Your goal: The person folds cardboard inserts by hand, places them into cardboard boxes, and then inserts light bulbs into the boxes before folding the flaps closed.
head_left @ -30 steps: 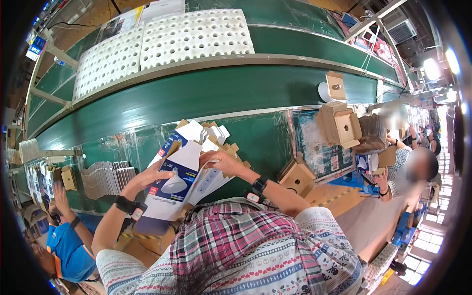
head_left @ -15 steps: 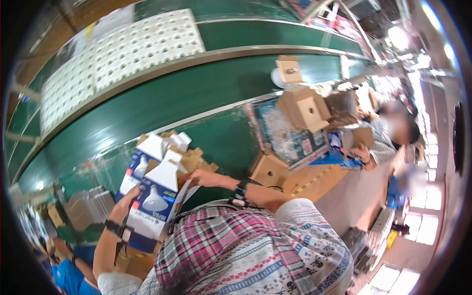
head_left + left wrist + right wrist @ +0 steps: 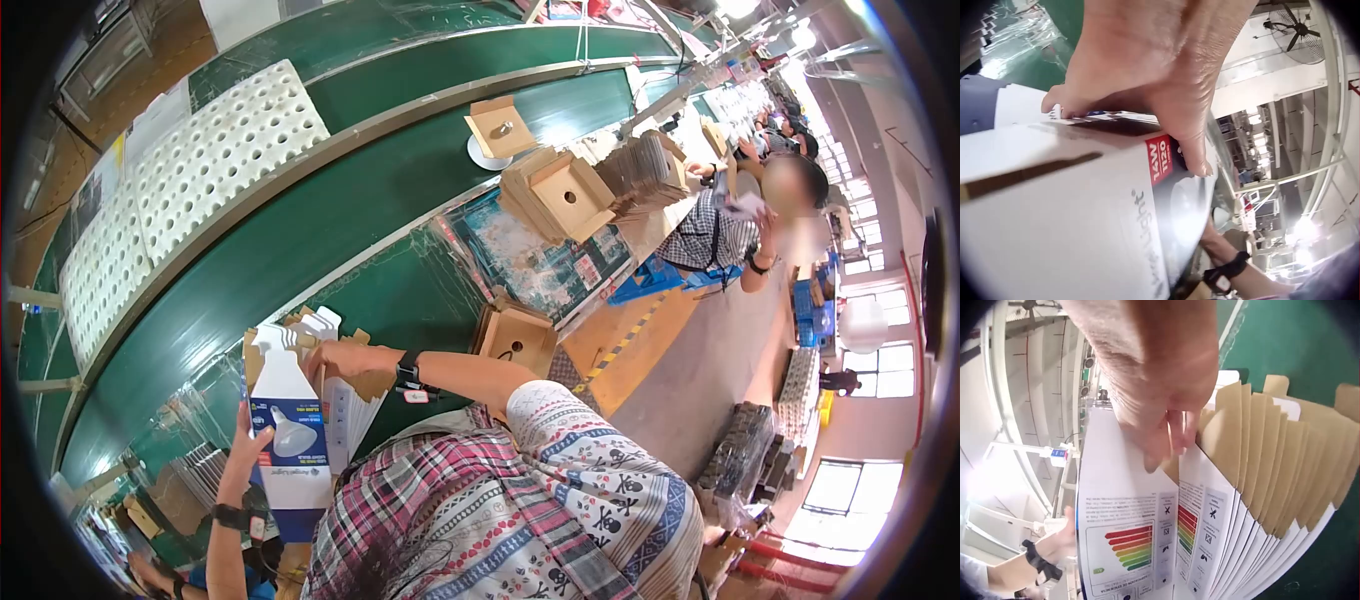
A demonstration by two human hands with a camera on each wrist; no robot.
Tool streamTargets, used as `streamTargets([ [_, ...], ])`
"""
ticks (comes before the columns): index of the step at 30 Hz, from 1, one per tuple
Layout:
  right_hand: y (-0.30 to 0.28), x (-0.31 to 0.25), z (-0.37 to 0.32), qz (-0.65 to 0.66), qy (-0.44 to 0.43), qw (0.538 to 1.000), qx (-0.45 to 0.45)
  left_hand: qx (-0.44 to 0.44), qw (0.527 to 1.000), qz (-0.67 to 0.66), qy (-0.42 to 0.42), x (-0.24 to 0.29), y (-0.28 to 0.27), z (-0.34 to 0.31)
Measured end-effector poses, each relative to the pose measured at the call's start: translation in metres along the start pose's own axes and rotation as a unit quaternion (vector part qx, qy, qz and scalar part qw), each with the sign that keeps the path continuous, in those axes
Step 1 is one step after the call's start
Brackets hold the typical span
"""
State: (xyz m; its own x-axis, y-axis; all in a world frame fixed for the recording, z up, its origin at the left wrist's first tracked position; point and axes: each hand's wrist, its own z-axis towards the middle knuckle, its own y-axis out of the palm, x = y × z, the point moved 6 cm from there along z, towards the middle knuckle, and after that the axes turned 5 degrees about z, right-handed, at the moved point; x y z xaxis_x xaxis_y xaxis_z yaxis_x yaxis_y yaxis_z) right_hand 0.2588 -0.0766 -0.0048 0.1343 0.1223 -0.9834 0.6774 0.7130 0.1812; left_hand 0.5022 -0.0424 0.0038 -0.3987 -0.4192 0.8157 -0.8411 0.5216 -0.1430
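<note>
A blue and white light bulb box [image 3: 297, 425], with a bulb printed on its front, stands before the plaid shirt with its top flaps up. My left hand [image 3: 246, 447] grips it by the side, thumb on the printed face. In the left wrist view, fingers of that hand [image 3: 1141, 75] spread over the box's edge. My right hand [image 3: 338, 358] is at the box's upper edge. There, in the right wrist view, the right hand [image 3: 1160, 394] pinches a carton panel [image 3: 1125, 481] beside a fanned stack of flat cartons [image 3: 1260, 462] with brown insides.
Brown cardboard inserts [image 3: 570, 197] stand stacked on the bench, with another insert [image 3: 517, 343] nearer. A white lamp with a cardboard piece [image 3: 500, 128] sits on the green belt [image 3: 400, 165]. White foam trays [image 3: 200, 190] lie beyond the rail. Another person [image 3: 715, 230] works at right.
The head view has swung right. The left hand's box now stands more upright and faces the camera. The right hand has moved in to the box's upper edge.
</note>
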Motion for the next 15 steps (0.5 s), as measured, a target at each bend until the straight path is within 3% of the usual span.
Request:
streamTargets([
  [3, -0.006, -0.005, -0.011, -0.192, -0.051, 0.98, 0.02, 0.012, 0.984, 0.151, -0.098, -0.025, 0.014, 0.002],
  [4, -0.015, -0.016, -0.016, -0.221, -0.06, 0.973, 0.013, 0.022, 0.984, 0.158, -0.081, -0.034, 0.015, 0.006],
  [7, -0.101, -0.058, -0.049, -0.325, 0.007, 0.934, 0.148, 0.057, 0.982, 0.177, -0.043, -0.053, 0.015, 0.019],
  [9, -0.175, -0.126, -0.085, -0.48, -0.009, 0.829, 0.287, 0.067, 0.978, 0.194, -0.043, -0.05, 0.015, 0.018],
  [10, -0.223, -0.135, -0.107, -0.542, -0.07, 0.771, 0.326, 0.055, 0.982, 0.18, -0.027, -0.065, 0.01, 0.023],
  [11, -0.272, -0.139, -0.132, -0.497, -0.098, 0.767, 0.394, 0.055, 0.985, 0.16, -0.023, -0.048, 0.013, 0.019],
  [12, -0.301, -0.163, -0.145, -0.516, 0.021, 0.743, 0.426, 0.05, 0.986, 0.15, -0.049, -0.025, 0.017, 0.01],
  [14, -0.396, -0.136, -0.197, -0.469, -0.031, 0.739, 0.482, 0.036, 0.978, 0.189, -0.083, -0.013, 0.014, 0.006],
  [15, -0.421, -0.131, -0.213, -0.557, 0.032, 0.673, 0.486, 0.02, 0.988, 0.128, -0.089, 0.003, 0.016, 0.001],
])
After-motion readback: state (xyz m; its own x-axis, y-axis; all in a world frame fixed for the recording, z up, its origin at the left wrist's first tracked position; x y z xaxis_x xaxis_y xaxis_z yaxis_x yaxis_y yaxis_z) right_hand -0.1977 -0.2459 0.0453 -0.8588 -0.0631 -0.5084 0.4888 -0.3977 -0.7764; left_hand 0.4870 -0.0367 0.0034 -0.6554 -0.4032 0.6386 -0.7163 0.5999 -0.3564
